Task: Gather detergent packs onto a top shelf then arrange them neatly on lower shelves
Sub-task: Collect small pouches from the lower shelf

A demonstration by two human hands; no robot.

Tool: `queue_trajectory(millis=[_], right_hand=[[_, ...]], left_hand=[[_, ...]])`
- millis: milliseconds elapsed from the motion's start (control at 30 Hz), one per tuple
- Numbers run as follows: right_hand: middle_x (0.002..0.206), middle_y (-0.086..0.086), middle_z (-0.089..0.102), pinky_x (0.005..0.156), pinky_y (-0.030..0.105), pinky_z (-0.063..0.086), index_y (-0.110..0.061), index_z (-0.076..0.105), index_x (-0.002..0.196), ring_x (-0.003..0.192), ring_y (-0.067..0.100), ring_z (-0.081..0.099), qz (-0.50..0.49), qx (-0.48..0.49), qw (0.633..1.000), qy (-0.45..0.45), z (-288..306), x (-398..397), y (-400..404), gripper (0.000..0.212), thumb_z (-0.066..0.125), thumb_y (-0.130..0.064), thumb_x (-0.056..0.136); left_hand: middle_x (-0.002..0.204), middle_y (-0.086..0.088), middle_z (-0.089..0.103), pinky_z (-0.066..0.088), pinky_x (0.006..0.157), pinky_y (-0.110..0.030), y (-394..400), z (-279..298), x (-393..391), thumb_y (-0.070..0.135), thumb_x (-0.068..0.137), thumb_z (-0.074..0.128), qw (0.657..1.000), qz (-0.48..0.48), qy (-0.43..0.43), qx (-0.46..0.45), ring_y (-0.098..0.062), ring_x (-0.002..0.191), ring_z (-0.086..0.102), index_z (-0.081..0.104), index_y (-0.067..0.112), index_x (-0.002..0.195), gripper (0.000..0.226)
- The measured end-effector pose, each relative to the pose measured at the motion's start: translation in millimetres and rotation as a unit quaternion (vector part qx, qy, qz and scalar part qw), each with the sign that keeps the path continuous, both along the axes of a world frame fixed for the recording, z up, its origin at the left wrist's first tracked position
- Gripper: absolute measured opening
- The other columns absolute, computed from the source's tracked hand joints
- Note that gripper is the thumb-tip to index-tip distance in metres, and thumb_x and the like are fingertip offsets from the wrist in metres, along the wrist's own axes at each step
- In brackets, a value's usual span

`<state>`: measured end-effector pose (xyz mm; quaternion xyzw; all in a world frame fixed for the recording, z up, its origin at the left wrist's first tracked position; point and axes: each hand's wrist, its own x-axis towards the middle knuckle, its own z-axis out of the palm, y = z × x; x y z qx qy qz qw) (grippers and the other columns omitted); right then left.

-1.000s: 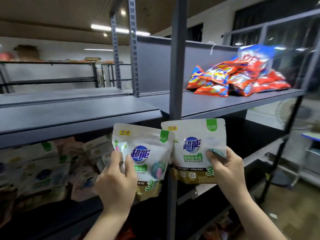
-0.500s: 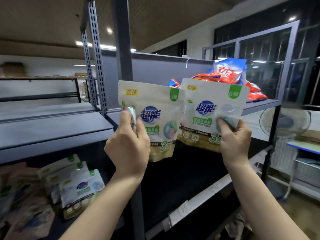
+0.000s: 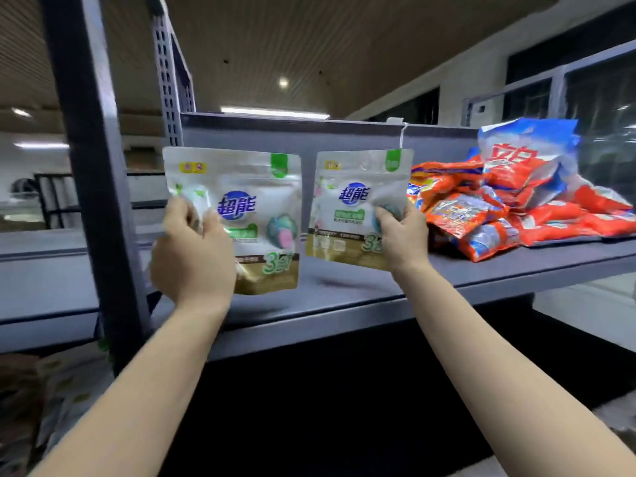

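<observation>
With the left hand (image 3: 192, 256) and right hand (image 3: 401, 235) each pinching one white pouch (image 3: 265, 215), lay both flat on the top shelf (image 3: 344, 294) beside the red pile (image 3: 509, 215)

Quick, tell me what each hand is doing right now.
Left hand: grips a white detergent pouch by its left side.
Right hand: grips a second white pouch by its right side.

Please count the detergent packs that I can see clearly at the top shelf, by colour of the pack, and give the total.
White and gold pouches, one in the left hand and one in the right hand: 2
Red and orange packs in the pile on the top shelf: cannot count exactly, they overlap
Blue and white bag on the pile: 1
Total clearly separate: 3, plus the pile.
</observation>
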<state>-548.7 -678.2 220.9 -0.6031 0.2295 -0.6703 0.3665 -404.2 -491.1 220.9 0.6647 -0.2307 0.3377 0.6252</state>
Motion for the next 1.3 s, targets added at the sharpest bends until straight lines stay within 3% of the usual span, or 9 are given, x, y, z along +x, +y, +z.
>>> queue_trajectory(millis=[367,467,567,667,800,867,933,1133,1300], right_hand=[[0.109,0.014,0.066,0.091,0.045,0.051,-0.012,0.06,0.098,0.102,0.033,0.062,0.115,0.115,0.977,0.14,27,102,-79,0.021,0.052,-0.002,0.081],[0.118,0.015,0.062,0.093,0.044,0.049,-0.008,0.056,0.108,0.108,0.033,0.059,0.133,0.15,0.959,0.2,20,124,-94,0.025,0.049,-0.002,0.085],[0.122,0.016,0.053,0.083,0.033,0.048,-0.002,0.045,0.122,0.11,0.031,0.054,0.108,0.147,0.909,0.374,12,131,-105,0.039,0.057,-0.011,0.086],[0.145,0.021,0.032,0.102,0.036,0.036,0.002,0.017,0.146,0.131,0.035,0.037,0.009,0.113,0.839,0.532,10,125,-113,0.09,0.07,-0.034,0.082],[0.13,0.011,0.049,0.09,0.031,0.043,-0.012,0.051,0.121,0.119,0.027,0.047,0.023,0.016,0.77,0.638,10,116,-117,0.064,0.067,-0.056,0.078],[0.119,0.006,0.055,0.081,0.027,0.04,-0.017,0.057,0.105,0.11,0.022,0.051,0.071,-0.004,0.756,0.651,9,110,-119,0.055,0.064,-0.063,0.076],[0.128,0.001,0.05,0.09,0.026,0.036,-0.019,0.057,0.121,0.119,0.02,0.045,0.109,-0.013,0.744,0.659,8,106,-119,0.068,0.063,-0.068,0.073],[0.145,0.001,0.042,0.105,0.031,0.032,-0.021,0.047,0.139,0.131,0.023,0.039,0.064,-0.083,0.695,0.712,11,109,-111,0.071,0.06,-0.06,0.082],[0.129,0.006,0.057,0.09,0.031,0.044,-0.017,0.06,0.125,0.112,0.024,0.054,0.012,-0.131,0.708,0.694,15,112,-96,0.038,0.05,-0.035,0.094]], left_hand=[[0.068,-0.001,0.042,0.024,0.053,-0.031,-70,43,54,0.017,0.087,0.039,0.991,0.015,0.125,0.047,-0.029,0.069,0.038,0.031,0.017,0.07,0.019],[0.085,-0.007,0.055,0.036,0.066,-0.034,-90,42,72,0.017,0.086,0.037,0.985,0.0,0.165,0.051,-0.032,0.077,0.046,0.042,0.015,0.082,0.007],[0.105,-0.013,0.06,0.04,0.075,-0.037,-110,35,89,0.016,0.088,0.037,0.978,0.001,0.201,0.061,-0.035,0.087,0.05,0.049,0.012,0.096,0.014],[0.12,-0.015,0.058,0.042,0.085,-0.037,-131,31,105,0.017,0.092,0.037,0.967,-0.01,0.248,0.065,-0.037,0.101,0.053,0.05,0.011,0.114,0.026],[0.133,-0.016,0.051,0.04,0.098,-0.036,-159,25,123,0.019,0.096,0.039,0.954,-0.105,0.275,0.05,-0.035,0.118,0.049,0.042,0.005,0.133,0.039],[0.139,-0.013,0.045,0.04,0.101,-0.036,-169,21,129,0.025,0.095,0.046,0.943,-0.178,0.262,0.102,-0.032,0.121,0.047,0.032,0.008,0.141,0.051],[0.148,-0.013,0.031,0.036,0.106,-0.04,-174,20,132,0.034,0.091,0.055,0.925,-0.185,0.238,0.23,-0.033,0.129,0.04,0.02,0.01,0.148,0.071],[0.145,-0.006,0.037,0.033,0.109,-0.036,-158,9,124,0.045,0.063,0.055,0.823,-0.221,0.2,0.483,-0.027,0.128,0.04,0.041,0.022,0.139,0.081],[0.138,-0.009,0.048,0.036,0.099,-0.027,-147,9,121,0.026,0.089,0.048,0.831,-0.113,0.122,0.531,-0.028,0.125,0.043,0.045,0.018,0.134,0.046]])
